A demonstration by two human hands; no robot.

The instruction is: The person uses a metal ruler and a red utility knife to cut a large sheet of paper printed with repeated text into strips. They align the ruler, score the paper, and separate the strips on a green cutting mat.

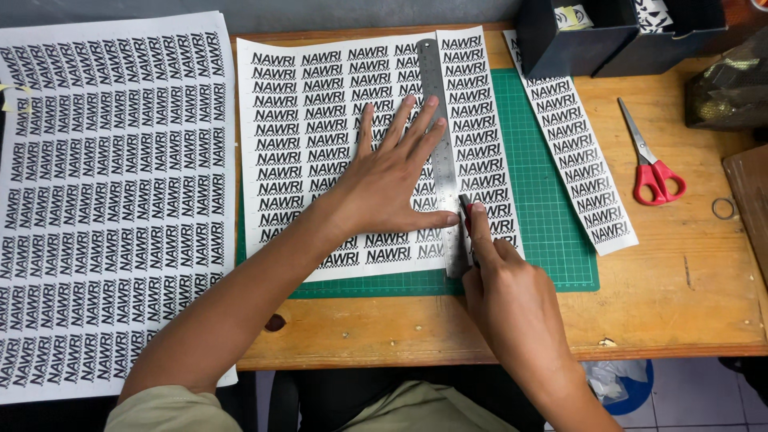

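— Two hands at work, mid-frame?
— Yes. The left hand (392, 180) lies flat, fingers spread wide, pressing a steel ruler (442, 152) onto a printed label sheet (320, 120). The right hand (500, 276) grips a small cutter (466, 220) against the ruler's right edge, near its lower end.
— Underneath?
— A green cutting mat (552, 200) on the wooden worktop (680, 304). A cut strip of labels (580, 160) sits right of it, red-handled scissors (652, 164) further right, another large sheet (104, 200) at far left.
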